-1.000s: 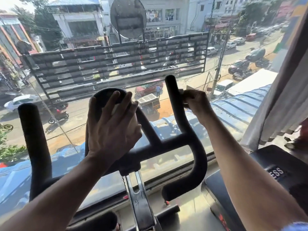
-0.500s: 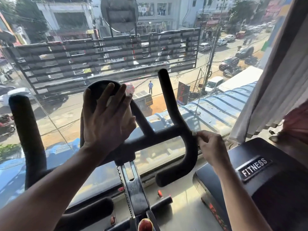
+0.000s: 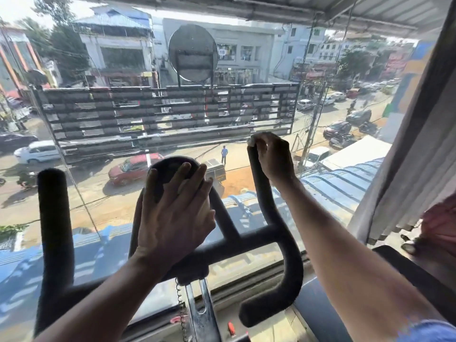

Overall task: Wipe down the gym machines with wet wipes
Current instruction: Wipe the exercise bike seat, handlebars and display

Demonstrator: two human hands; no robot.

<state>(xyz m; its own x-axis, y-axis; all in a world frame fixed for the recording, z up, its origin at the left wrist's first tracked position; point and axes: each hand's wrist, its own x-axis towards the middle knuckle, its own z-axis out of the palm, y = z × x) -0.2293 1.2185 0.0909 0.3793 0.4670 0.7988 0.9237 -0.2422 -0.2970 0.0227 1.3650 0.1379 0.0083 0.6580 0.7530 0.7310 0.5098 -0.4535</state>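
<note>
Half a second ago the right hand (image 3: 272, 156) sat low at the bend of the right bar; it now sits at the top of that black foam-covered upright handlebar (image 3: 259, 193), fingers curled round the tip. The left hand (image 3: 172, 213) has stayed where it was, pressed flat with straight fingers spread against the back of the black rounded console (image 3: 170, 166) at the centre of the exercise bike's handlebars.

A small white wet wipe (image 3: 252, 141) shows only as a pale scrap at the very top of the right bar, pinched between the curled fingers and the foam; most of it is hidden inside the grip. Whether anything lies beneath the left palm cannot be told.

The far-left black foam upright (image 3: 53, 218) stands untouched. The chrome stem (image 3: 201, 309) below the console runs out of view at the bottom edge. At the right, a dark padded machine (image 3: 407, 275) is partly hidden behind the right forearm.
</note>
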